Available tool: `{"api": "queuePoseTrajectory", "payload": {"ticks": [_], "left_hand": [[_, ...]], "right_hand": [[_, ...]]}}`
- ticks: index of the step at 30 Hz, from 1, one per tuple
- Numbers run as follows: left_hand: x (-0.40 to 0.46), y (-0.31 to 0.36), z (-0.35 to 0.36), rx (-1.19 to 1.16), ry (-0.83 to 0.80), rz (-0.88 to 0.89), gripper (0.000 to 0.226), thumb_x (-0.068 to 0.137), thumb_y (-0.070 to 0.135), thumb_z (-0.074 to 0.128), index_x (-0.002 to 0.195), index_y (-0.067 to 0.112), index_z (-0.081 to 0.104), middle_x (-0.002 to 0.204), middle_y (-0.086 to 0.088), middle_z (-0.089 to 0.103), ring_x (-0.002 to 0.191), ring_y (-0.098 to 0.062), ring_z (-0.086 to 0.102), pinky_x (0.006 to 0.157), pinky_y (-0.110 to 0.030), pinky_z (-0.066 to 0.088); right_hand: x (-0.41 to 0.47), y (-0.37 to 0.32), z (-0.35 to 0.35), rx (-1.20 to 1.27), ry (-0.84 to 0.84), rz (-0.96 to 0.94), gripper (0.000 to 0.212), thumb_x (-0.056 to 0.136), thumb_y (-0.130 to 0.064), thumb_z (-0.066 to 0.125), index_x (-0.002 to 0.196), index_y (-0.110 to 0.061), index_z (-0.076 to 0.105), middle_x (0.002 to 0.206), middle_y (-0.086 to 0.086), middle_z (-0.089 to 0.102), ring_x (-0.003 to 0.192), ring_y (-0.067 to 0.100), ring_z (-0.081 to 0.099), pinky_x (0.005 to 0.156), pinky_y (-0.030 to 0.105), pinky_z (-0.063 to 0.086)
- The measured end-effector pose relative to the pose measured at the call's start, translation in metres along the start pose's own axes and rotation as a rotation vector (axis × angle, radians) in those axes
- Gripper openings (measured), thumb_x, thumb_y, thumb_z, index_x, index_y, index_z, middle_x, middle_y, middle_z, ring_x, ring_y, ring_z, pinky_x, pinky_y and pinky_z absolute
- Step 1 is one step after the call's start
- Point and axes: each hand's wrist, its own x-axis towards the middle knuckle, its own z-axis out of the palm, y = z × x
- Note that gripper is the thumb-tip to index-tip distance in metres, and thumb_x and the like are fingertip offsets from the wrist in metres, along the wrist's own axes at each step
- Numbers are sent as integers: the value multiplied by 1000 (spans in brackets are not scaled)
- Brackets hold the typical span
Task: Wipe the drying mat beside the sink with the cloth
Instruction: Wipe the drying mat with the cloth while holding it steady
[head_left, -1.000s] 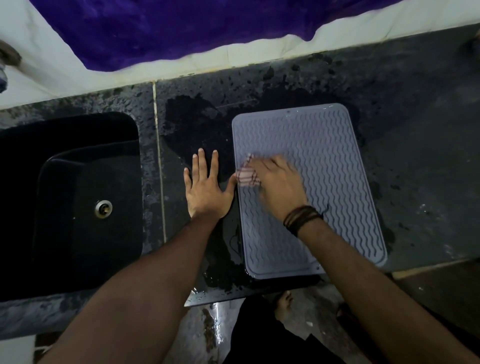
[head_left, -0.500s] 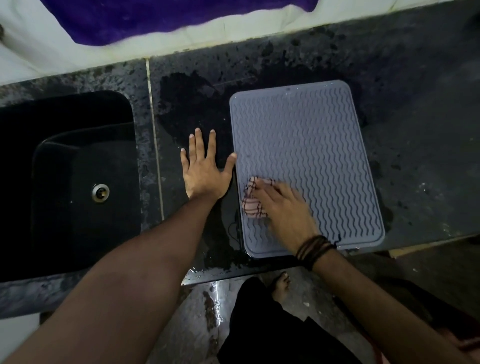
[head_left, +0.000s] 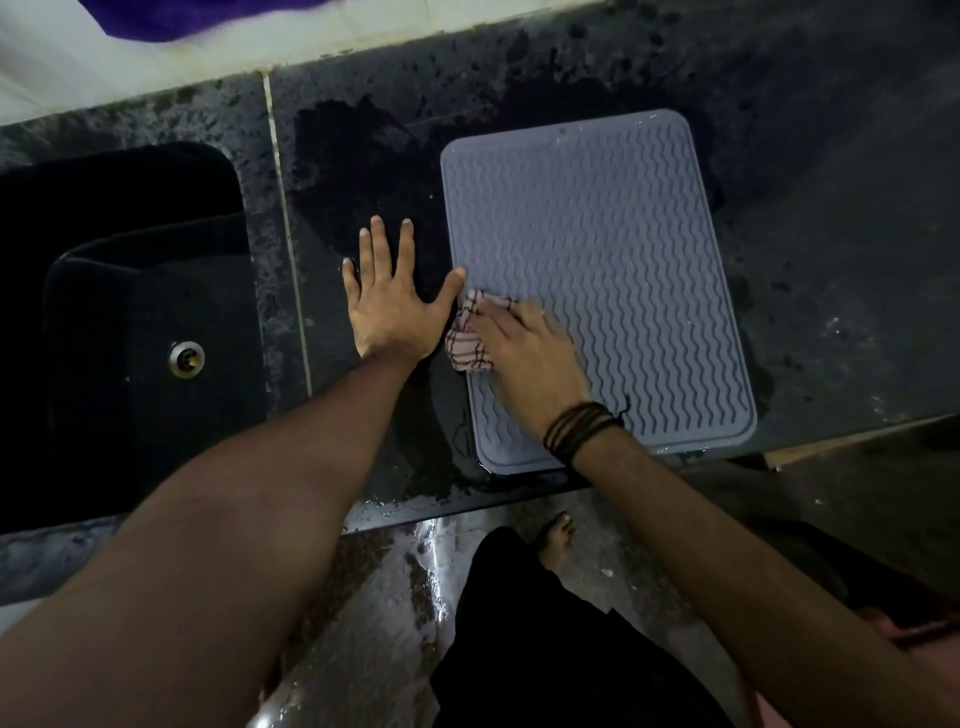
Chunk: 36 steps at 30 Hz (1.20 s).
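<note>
Grey mat (head_left: 597, 270) with wavy ribs lies flat on the dark wet counter (head_left: 831, 234), right of the black sink (head_left: 130, 322); its near edge sits close to the counter's front lip. Left hand (head_left: 389, 306) is spread flat, palm down, on the counter just beside the mat's left edge, thumb tip touching that edge. Right hand (head_left: 524, 353) presses a bunched checked cloth (head_left: 467, 338) onto the mat's left side, about midway along; fingers lie over the cloth, and the bunch overhangs the mat edge slightly. Most of the cloth is hidden under the hand, so its full extent cannot be told. The right wrist, with dark cord bands (head_left: 576, 431), covers part of the mat's near-left corner. Sink interior is very dark; only the drain (head_left: 186, 358) reads clearly. Purple fabric (head_left: 208, 15) at the top is cut off by the frame. A bare foot (head_left: 558, 535) shows below the counter.
</note>
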Motion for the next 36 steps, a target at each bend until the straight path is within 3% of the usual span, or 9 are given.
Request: {"api": "queuePoseTrajectory", "payload": {"ticks": [4,9,15,17,22,30,33,36], "left_hand": [[-1,0,0,-6,-3,-1,96,87,88,13,164,30,6,171,-5,-6,157,-21,-9,126,-48,-4],[0,0,1,-19,3,-2,96,87,88,14,164,30,7,171,-5,-5,157,-20,-9,126,-48,-5],[1,-1,3,-13,10,-4,96,87,88,15,163,30,8,171,-5,-4,157,-20,-7,126,-48,-5],[1,-1,3,-5,7,-9,96,87,88,15,163,30,7,171,-4,-5,157,-20,-8,126,-48,-5],[1,-1,2,0,8,-13,96,87,88,15,163,31,6,171,-4,-6,157,-20,-8,126,-46,-6],[0,0,1,2,-1,-10,95,87,88,15,163,31,4,171,-3,-6,157,-19,-9,125,-46,-7],[0,1,0,4,1,-12,95,88,87,15,163,31,5,171,-4,-6,157,-20,-9,125,-46,-7],[-1,1,-1,7,-6,-7,95,88,87,16,164,30,5,171,-4,-6,157,-20,-9,125,-46,-7]], "right_hand": [[-39,-3,5,2,15,-25,59,72,-11,68,129,-18,53,139,2,53,118,26,47,96,39,40],[-86,-10,7,15,-24,-42,56,74,-7,41,127,-18,54,137,2,55,110,26,51,88,38,43],[-75,-7,-3,101,80,-6,56,64,-10,70,119,-19,59,116,-4,65,100,22,52,76,34,45],[-55,-8,-7,98,99,5,59,67,-15,72,124,-19,57,121,-3,63,106,22,51,82,35,44],[-30,-14,4,22,-38,19,62,79,-16,64,138,-16,42,148,4,41,127,26,40,100,39,37],[-102,-15,10,50,-71,-32,56,67,-10,60,121,-21,54,141,1,51,113,25,48,89,38,42],[-113,-10,3,197,-104,-14,56,69,-15,60,125,-23,52,131,-3,58,111,22,49,87,37,46],[-97,1,-6,540,-71,165,45,83,-22,63,127,-26,51,115,-1,65,106,20,56,83,34,49]]}}
